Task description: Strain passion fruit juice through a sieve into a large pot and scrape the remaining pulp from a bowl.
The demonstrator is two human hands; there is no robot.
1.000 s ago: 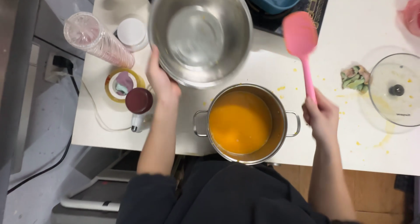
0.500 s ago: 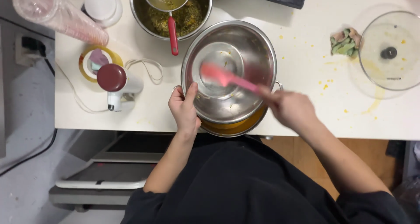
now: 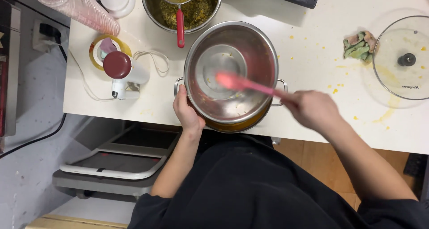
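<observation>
My left hand [image 3: 187, 112] grips the near left rim of a steel mixing bowl [image 3: 257, 50], which is tilted over a steel pot [image 3: 241, 124] holding orange liquid. Only the pot's handles and a sliver of orange show beneath the bowl. My right hand [image 3: 313, 109] is shut on the handle of a pink silicone spatula [image 3: 237, 82], whose blurred blade lies inside the bowl against its bottom. Yellow specks cling to the bowl's inner wall.
Behind the bowl stands another steel bowl [image 3: 152, 7] with yellowish pulp and a red-handled strainer [image 3: 179, 23]. A white blender base with a dark red top [image 3: 120, 70] is at the left, a glass lid [image 3: 402, 59] and a crumpled cloth [image 3: 359, 45] at the right. Orange splashes dot the white table [image 3: 313, 41].
The bowl came down from the far side and now sits tilted over the pot. The spatula swung from upright beside the pot into the bowl and sweeps across its bottom.
</observation>
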